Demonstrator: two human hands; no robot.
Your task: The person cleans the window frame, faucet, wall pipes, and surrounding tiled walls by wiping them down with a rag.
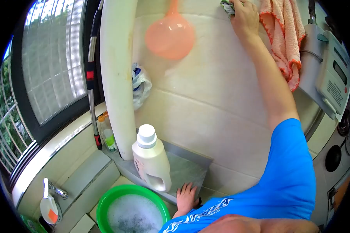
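High on the tiled wall (pixel 214 97), my right hand (pixel 245 19) is closed on a small green and grey cloth (pixel 227 7) and presses it against the tiles. Just right of that hand hangs a pink towel (pixel 280 35) with an orange-red edge. My left hand (pixel 186 197) lies with fingers spread on the grey ledge (pixel 186 165) and holds nothing. Close to it on the ledge stands an upright white detergent bottle (pixel 151 163) with a white cap. Below and left of the bottle is a green basin (pixel 103 204) containing foamy water.
A translucent orange ladle-shaped thing (pixel 170 37) hangs on the wall. A white pipe (pixel 118 77) rises beside the window (pixel 54 58), with a striped pole (pixel 91 77) next to it. Small bottles (pixel 108 134) stand behind. A tap (pixel 58 190) is lower left; a grey meter box (pixel 336 75) is at right.
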